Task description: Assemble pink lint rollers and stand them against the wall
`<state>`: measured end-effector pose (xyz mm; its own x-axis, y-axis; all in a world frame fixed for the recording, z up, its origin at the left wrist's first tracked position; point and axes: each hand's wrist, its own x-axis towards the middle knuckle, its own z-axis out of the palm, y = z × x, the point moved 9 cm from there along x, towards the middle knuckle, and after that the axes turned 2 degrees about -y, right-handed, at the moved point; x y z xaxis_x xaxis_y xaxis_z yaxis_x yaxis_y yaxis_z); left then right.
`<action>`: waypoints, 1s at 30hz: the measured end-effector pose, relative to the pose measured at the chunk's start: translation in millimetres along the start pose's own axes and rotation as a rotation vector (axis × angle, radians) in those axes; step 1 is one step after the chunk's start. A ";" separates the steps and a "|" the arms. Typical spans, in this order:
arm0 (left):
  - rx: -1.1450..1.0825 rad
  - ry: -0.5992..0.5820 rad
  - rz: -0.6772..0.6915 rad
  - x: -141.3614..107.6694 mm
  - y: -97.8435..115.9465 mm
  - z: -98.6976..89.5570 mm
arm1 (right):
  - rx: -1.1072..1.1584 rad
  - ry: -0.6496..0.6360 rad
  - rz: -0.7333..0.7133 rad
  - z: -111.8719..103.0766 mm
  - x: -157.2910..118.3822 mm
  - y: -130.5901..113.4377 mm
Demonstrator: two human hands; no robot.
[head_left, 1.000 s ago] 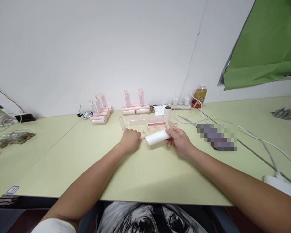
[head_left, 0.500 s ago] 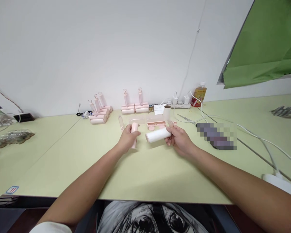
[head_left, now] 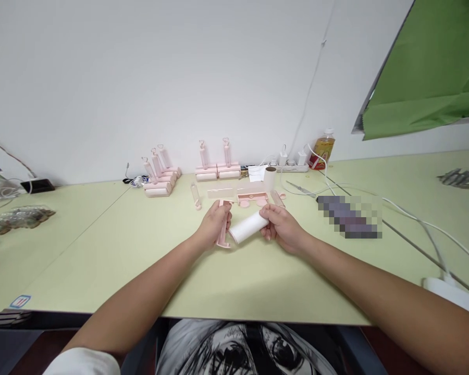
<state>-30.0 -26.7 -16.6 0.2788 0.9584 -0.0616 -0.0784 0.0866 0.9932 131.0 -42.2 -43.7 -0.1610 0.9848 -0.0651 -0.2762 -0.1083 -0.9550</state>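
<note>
Pink frame (head_left: 222, 237) turned, seemingly hollow; white roll (head_left: 249, 227) tilted.

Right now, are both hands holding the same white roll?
No, only the right hand holds the white roll, while the left hand grips a pink plastic frame.

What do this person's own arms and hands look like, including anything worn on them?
The left hand and right hand are ungloved, with no watch or bracelet visible. The left forearm and right forearm are bare. A white sleeve shows beyond the left forearm; no sleeve shows on the right.
</note>
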 end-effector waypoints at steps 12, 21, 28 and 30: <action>0.119 -0.005 -0.115 -10.2 -9.1 16.8 | -0.101 -0.100 0.006 11.1 -1.0 4.1; 0.156 -0.013 -0.157 -7.6 -24.8 17.7 | -0.024 -0.188 0.027 19.9 -3.0 9.0; 0.218 0.011 -0.040 -13.0 -10.1 19.9 | 0.121 -0.202 0.045 25.1 -6.1 6.1; 0.228 0.002 0.080 -16.1 -0.4 22.5 | 0.147 -0.232 0.053 31.2 -9.2 5.2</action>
<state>-12.9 -48.3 -13.7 0.2784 0.9603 0.0186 0.1175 -0.0533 0.9916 101.4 -56.1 -39.0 -0.3872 0.9215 -0.0297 -0.3935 -0.1943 -0.8986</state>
